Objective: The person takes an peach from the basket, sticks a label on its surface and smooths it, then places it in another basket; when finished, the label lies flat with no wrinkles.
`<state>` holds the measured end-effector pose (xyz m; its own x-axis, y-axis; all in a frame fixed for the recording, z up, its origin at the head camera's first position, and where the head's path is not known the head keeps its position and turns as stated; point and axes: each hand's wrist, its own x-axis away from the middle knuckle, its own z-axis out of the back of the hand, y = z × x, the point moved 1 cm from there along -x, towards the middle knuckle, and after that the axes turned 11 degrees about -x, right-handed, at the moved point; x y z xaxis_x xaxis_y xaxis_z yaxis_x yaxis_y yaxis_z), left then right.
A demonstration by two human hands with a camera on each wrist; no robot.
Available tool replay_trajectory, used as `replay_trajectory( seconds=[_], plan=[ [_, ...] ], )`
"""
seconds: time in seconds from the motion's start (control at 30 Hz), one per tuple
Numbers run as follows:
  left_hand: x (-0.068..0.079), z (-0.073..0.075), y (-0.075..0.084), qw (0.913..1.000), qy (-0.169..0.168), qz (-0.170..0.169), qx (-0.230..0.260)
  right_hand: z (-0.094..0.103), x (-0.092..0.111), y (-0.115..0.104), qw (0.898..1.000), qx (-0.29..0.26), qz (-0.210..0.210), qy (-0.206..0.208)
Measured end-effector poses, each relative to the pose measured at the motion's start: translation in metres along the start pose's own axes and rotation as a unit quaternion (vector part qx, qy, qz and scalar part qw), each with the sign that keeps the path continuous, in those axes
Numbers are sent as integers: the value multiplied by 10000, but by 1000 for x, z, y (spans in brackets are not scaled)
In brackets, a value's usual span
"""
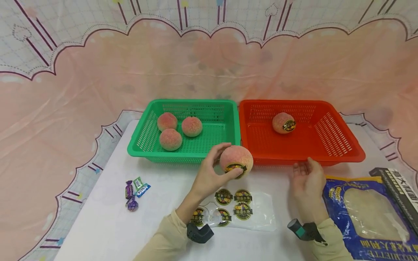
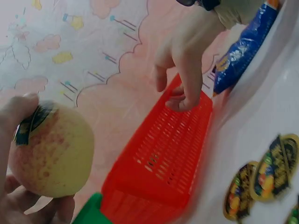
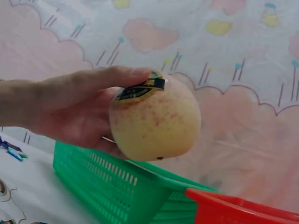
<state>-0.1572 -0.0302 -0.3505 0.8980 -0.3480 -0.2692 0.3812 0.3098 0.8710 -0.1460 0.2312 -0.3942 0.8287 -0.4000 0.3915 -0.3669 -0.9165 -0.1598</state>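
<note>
A peach (image 1: pixel 236 156) is held in front of where the green basket (image 1: pixel 212 134) and red basket (image 1: pixel 261 145) meet, clamped between the thumb and curled fingers of the left hand (image 1: pixel 212 175), with the thumb pressed on its sticker (image 1: pixel 236 168). Nothing is gripped by the right hand (image 1: pixel 307 186), its fingers loosely bent near the red basket's front edge. The peach could be dropped if its round sides are pinched too lightly, and the sticker could be creased or shifted if the thumb is dragged across it
</note>
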Motion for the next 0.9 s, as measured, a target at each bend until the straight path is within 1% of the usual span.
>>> replay_trajectory(
  seconds=[0.13, 0.23, 0.33, 0.4, 0.5, 0.6, 0.7, 0.83, 0.9],
  plan=[
    [-15, -3, 15, 9993, 355, 105, -20, -2, -2, -7, 9996, -241, 86, -92],
    [-32, -7, 25, 9983, 548, 177, 21, -5, -4, -9, 9996, -252, 130, -93],
    [-50, -12, 31, 9973, 649, 314, 126, -7, -5, -10, 9992, -365, 163, -56],
    [-64, -16, 30, 9964, 668, 479, 217, -8, -6, -10, 9989, -421, 191, -61],
    [-89, -25, 21, 9943, 704, 774, 220, -7, -6, -11, 9987, -483, 149, -35],
    [-116, -36, 10, 9910, 813, 1063, 42, -7, -7, -11, 9985, -511, 189, -14],
    [-140, -48, 6, 9859, 937, 1385, -21, -7, -8, -12, 9982, -525, 302, 15],
    [-164, -64, 4, 9790, 1094, 1713, 160, -8, -7, -13, 9975, -614, 346, 31],
    [-173, -72, 2, 9766, 1156, 1810, 62, -8, -8, -13, 9973, -650, 339, 34]
  ],
)
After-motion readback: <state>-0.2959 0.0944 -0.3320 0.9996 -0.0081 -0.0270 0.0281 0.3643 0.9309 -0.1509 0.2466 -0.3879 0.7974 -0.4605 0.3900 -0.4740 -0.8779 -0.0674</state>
